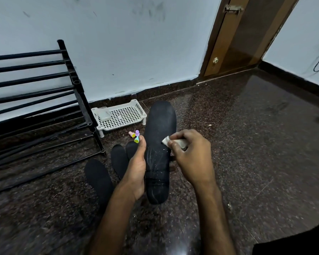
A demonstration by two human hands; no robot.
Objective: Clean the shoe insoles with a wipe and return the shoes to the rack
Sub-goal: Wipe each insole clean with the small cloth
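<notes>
Left grip [136, 168] holds speckled black insole [159, 124].

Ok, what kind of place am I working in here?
Most likely a home entryway or hall corner: a black shoe rack stands against a scuffed painted wall, a wooden door with a latch is close by, and the floor is polished dark stone.

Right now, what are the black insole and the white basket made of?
Insole: probably foam with a matte fabric top; it looks dull and holds white crumbs. Basket: likely moulded plastic, smooth white, with an even grid of holes.
</notes>
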